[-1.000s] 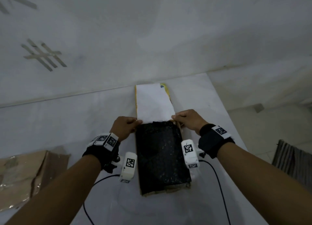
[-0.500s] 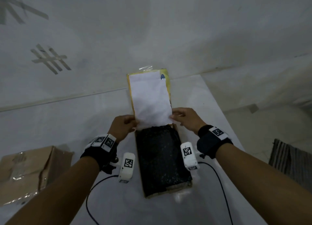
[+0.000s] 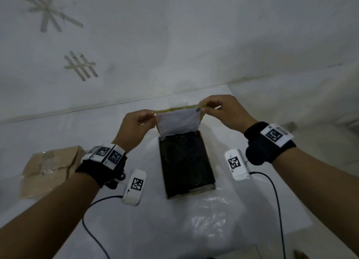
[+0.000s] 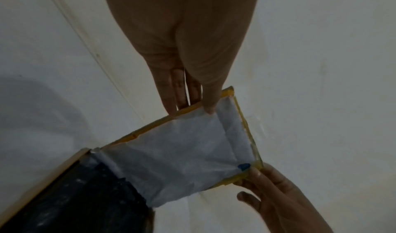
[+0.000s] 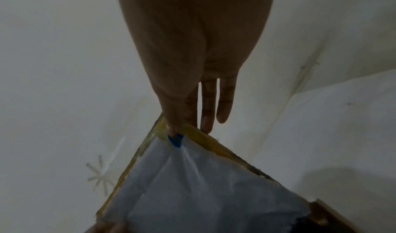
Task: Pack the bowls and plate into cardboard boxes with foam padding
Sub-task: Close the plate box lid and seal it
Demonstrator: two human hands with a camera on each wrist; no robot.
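Two hands hold up the far flap of a flat cardboard box that lies on the white table (image 3: 58, 134). The left hand (image 3: 136, 128) pinches the flap's left top corner, its thumb on the white inner face and its straight fingers behind the yellow edge; the left wrist view shows this plainly. The right hand (image 3: 225, 111) pinches the right top corner just above a small blue mark (image 5: 175, 140), thumb in front, fingers behind. The flap (image 3: 177, 122), white inside with a yellow rim, stands raised and tilted over the far end of the box.

The box (image 3: 210, 173) is open and lies lengthwise away from the person, between the two forearms. A black foam sheet (image 3: 184, 163), speckled with pale flecks, fills its inside; whether anything sits beneath the foam cannot be told.

A second, brown cardboard box (image 3: 48, 169) with clear tape across it rests at the left of the table, well apart from the open one. Crumpled clear plastic (image 3: 211, 218) lies on the table just in front of the open box's near end. Strips of tape (image 3: 81, 66) are stuck on the wall behind.
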